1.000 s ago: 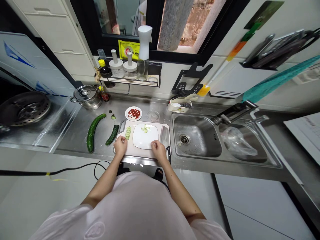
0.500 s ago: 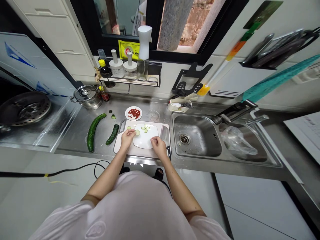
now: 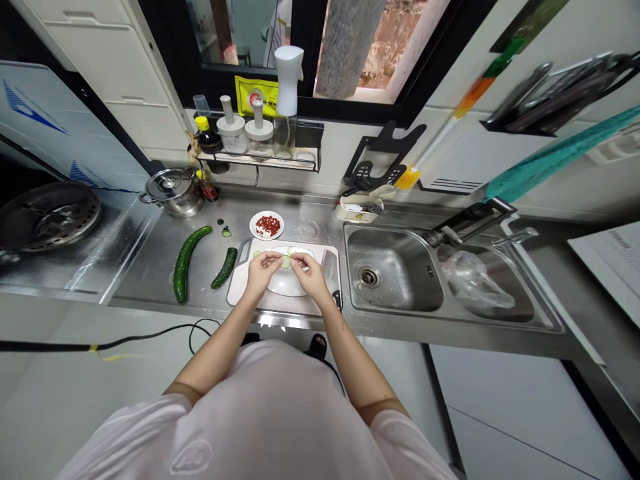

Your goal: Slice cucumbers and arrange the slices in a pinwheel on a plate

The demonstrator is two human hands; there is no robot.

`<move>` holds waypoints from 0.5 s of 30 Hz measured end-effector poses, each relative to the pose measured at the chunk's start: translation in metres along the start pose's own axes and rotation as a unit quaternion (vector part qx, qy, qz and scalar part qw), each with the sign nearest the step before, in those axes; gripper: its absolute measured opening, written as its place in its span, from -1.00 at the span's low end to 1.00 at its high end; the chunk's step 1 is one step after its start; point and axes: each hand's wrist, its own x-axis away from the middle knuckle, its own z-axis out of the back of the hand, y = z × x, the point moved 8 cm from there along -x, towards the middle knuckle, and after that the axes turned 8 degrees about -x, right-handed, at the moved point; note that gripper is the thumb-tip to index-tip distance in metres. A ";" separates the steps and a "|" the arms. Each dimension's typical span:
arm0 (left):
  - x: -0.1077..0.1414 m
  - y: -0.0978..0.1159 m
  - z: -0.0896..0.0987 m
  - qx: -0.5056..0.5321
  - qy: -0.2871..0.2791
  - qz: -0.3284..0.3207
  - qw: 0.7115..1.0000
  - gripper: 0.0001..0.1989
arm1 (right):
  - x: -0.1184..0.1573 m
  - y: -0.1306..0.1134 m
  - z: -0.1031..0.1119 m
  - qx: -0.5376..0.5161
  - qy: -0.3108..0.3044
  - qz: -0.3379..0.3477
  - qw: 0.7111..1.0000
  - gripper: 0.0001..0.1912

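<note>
countertop (image 3: 145, 267): stainless steel, satin finish. sink basin (image 3: 390, 267): stainless steel, glossy. cutting board (image 3: 250, 300): matt white plastic. plate (image 3: 286, 288): smooth, glossy white ceramic. cleaver blade (image 3: 329, 270): bright smooth metal. cucumber (image 3: 184, 267): glossy, slightly rough green skin. bag (image 3: 475, 283): thin clear plastic.

No word, brand or number can be read with certainty. Below the black-framed window (image 3: 305, 67), a yellow rectangular sticker (image 3: 256, 97) is showing a round emblem and dark characters, too small to read. Left of the window, a white-and-blue panel (image 3: 30, 113) is carrying blue triangular marks without legible wording. Below the window, a dark glass bottle (image 3: 209, 139) is wearing a label too small to read. Far right of the window, a white paper sheet (image 3: 607, 257) is showing printed lines, also illegible.
</note>
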 end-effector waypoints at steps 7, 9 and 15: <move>0.004 0.004 -0.008 -0.009 -0.027 -0.003 1.000 -0.71 | -0.007 0.005 -0.009 -0.005 -0.020 -0.006 1.000 -0.80; 0.005 0.004 -0.006 -0.007 -0.007 -0.005 1.000 -0.68 | -0.008 0.006 -0.009 -0.010 -0.016 -0.012 1.000 -0.81; 0.011 -0.011 -0.007 -0.021 -0.016 0.068 0.997 -0.67 | -0.008 0.005 0.000 -0.022 0.002 -0.015 1.000 -0.79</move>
